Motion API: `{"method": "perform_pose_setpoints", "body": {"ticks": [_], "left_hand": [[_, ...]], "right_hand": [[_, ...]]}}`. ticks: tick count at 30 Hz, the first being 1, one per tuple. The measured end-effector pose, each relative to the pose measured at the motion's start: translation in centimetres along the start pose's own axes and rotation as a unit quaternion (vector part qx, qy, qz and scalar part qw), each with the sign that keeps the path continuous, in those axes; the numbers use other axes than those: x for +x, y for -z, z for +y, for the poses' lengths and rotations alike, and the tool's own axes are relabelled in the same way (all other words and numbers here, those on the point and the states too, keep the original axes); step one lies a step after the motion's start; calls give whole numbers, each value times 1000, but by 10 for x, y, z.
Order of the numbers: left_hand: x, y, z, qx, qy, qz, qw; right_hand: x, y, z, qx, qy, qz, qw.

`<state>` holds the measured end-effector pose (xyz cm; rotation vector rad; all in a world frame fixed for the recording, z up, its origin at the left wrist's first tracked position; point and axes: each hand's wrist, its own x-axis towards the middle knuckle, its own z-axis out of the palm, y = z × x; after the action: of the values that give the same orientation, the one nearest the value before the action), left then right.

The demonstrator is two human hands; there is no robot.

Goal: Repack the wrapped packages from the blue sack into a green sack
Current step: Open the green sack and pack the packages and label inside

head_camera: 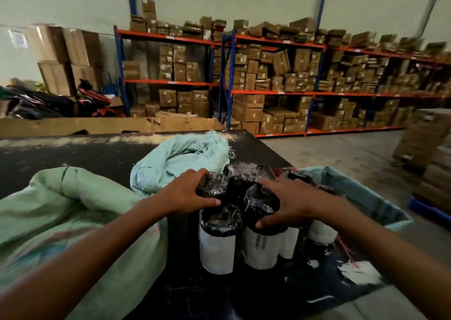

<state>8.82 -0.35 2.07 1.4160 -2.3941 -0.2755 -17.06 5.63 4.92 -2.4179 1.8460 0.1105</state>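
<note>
Packages (217,236) stand clustered on the worktop (73,153) between green sack (73,209) and blue sack (361,192). Left hand (188,192) and right hand (285,202) each curl over one's top. Glossy wrap probably slick, rolls firm; better gripped round the sides.

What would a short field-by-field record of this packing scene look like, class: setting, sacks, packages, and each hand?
setting: warehouse, shelving loaded with cardboard boxes behind a dark table
green sack: crumpled on the table, at the left
blue sack: at the right, partly behind the packages
wrapped packages: upright cluster, black wrap on top, white bands below
left hand: fingers curled over a package top
right hand: fingers curled round another package top
</note>
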Motion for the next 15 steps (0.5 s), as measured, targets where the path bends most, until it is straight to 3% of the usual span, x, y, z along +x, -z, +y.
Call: {"method": "perform_pose_setpoints", "body": {"ticks": [4,7,9,12,15], "left_hand": [[-16,19,2,-42,-19,92,995],[-46,50,-7,-21,-32,124,992],[-70,68,-22,8,-24,149,989],[-104,83,-62,27,35,155,987],[-139,89,-121,29,116,120,986]], "right_hand": [[-6,11,3,106,17,52,993],[-11,20,-13,257,78,85,959],[-7,21,-42,359,130,104,918],[15,14,-101,520,184,130,824],[57,1,-174,644,211,96,729]]}}
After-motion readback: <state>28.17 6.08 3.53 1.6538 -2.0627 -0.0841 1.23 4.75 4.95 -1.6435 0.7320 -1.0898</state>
